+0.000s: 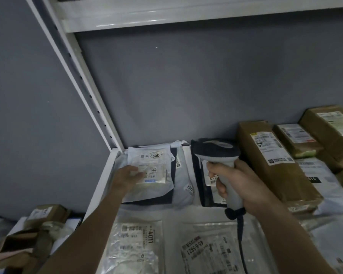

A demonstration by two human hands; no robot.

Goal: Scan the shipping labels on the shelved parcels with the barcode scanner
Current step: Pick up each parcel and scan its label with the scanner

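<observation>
Grey plastic formed the handle of the barcode scanner (220,165), which the right hand (238,180) grasped with its fingers curled round the grip. The scanner's dark head pointed away from the person, toward the back of a white metal shelf (99,186), and its dark cable (242,244) hung down from the base of the handle.

The left hand (127,175) reached to the far left corner of the shelf and rested on a pale plastic mailer (147,175). Its fingers lay on the mailer's shipping label (154,171); whether they pinched the bag or only pressed it could not be told. Behind it, another label read 3005 (154,155).

Just right of that mailer lay a white bag (183,186), and beside it a dark bag (208,186) sat partly hidden behind the scanner and the right hand. Further right, 1 tall brown cardboard box (269,159) carried a white label on its top face, with more brown boxes (329,127) stacked beyond it against the grey wall (186,86).

Nearer the person, 2 clear-wrapped flat parcels lay on the shelf: 1 with a label marked 4011 (151,236) and 1 marked 45-6-5621 (194,248).

To the lower left, outside the shelf's upright post (83,80), more brown parcels (44,214) sat in a loose pile. Another white shelf (186,14) ran overhead.
</observation>
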